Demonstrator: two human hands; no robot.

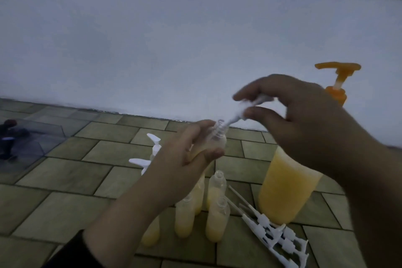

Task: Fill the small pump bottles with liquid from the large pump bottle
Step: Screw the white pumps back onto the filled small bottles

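While the left hand [189, 156] curls its fingers and thumb around a small clear bottle [214, 143] partly filled with yellow liquid, the right hand [302, 115] pinches a white pump head [243, 109] between thumb and fingertips, its tube at the bottle's open neck; motion blur hides finer detail. Below, on the tiled floor [65, 180], stand several open small bottles [217, 220] holding yellow liquid. Loose white pump heads [280, 239] lie just beside them. At right stands the large pump bottle [285, 189] of orange-yellow liquid, its orange pump [337, 72] showing above the right hand
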